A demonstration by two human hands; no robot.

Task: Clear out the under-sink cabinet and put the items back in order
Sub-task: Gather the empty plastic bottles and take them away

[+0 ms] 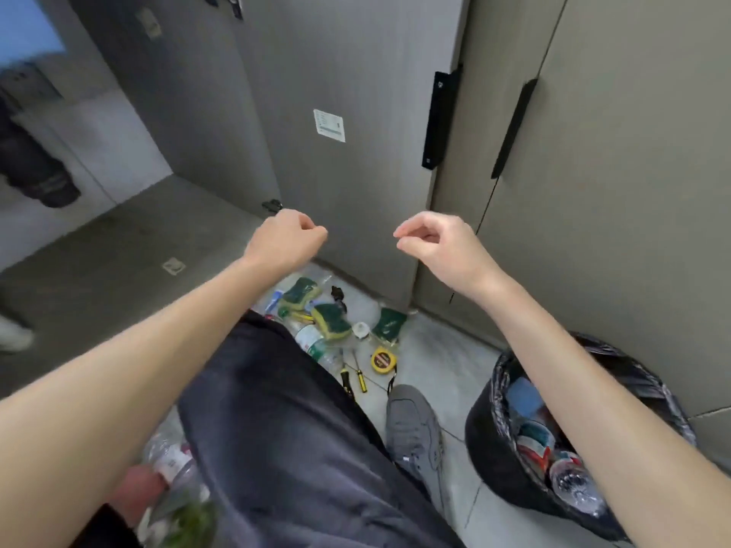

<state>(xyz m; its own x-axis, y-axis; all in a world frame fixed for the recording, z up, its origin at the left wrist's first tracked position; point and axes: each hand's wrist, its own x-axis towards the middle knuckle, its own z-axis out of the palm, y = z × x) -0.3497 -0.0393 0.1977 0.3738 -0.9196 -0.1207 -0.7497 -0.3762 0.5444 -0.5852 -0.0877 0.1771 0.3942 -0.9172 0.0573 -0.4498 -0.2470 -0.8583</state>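
My left hand (285, 241) loosely curled, holding nothing | my right hand (439, 247) likewise; sponges (330, 316) on floor (435, 361) below

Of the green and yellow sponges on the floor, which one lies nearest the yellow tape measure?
The sponge beside the white cap; the other sponge lies farther back, toward the cabinet door.

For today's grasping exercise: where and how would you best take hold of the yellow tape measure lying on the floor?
Grip the yellow tape measure by its rim, coming from above. It lies flat, round face up, with bare tile around it, so fingers can likely pinch opposite edges. Both the left hand and right hand appear empty.
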